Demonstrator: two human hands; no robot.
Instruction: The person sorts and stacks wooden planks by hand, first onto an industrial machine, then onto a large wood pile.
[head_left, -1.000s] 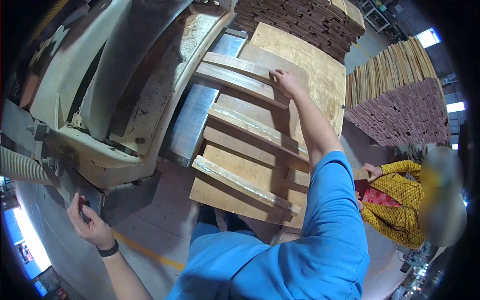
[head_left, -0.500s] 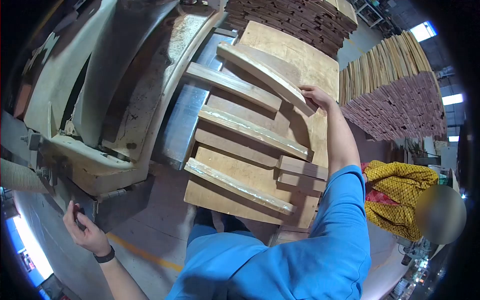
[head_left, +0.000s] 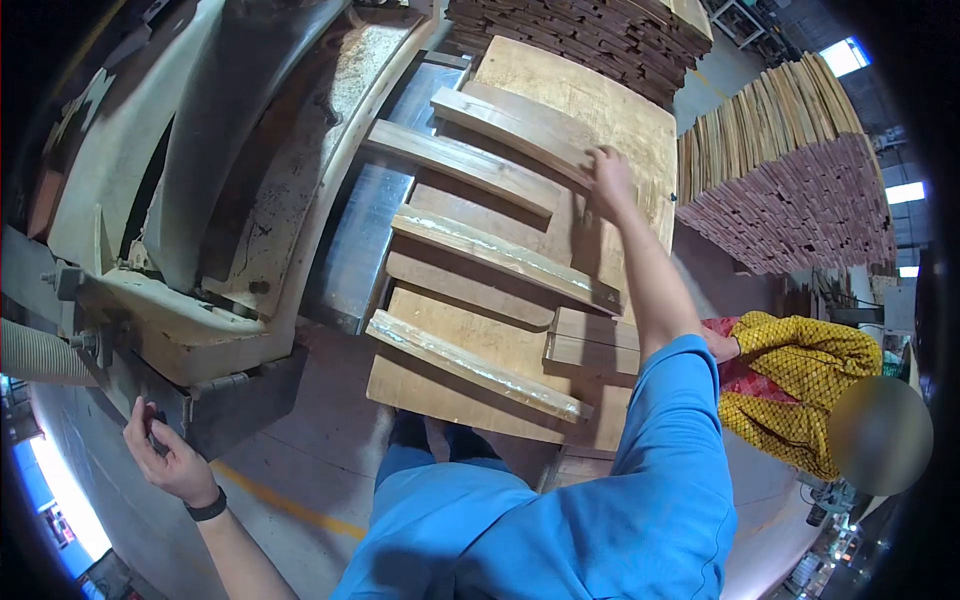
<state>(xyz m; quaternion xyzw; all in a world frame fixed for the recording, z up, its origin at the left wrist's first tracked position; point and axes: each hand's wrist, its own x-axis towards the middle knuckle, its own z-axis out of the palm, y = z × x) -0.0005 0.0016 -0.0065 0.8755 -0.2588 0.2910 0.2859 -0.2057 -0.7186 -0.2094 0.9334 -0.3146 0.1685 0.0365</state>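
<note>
My right hand point(head_left: 612, 182) reaches over a wooden board point(head_left: 640, 125), its fingers bent around the right end of a slightly curved wooden bar point(head_left: 515, 131). That end is partly hidden by the hand. Below it on the board lie a plain bar point(head_left: 460, 170) and two curved bars, the middle one point(head_left: 500, 255) and the nearest one point(head_left: 475, 365), both with a whitish streak along the top. Short wooden blocks point(head_left: 590, 340) sit near the board's right side. My left hand point(head_left: 170, 460), with a black wristband, hangs at the lower left, fingers loosely curled and apart, holding nothing.
A large machine point(head_left: 230, 200) with a metal plate point(head_left: 365, 220) stands along the left. Stacks of boards rise at the back point(head_left: 580, 40) and right point(head_left: 790, 180). A person in a yellow patterned top point(head_left: 800, 385) is at the right.
My right hand has moved up and left with the curved bar's right end, so the bar lies nearer parallel to the others. The other person's arm has come closer. My left hand is nearly still.
</note>
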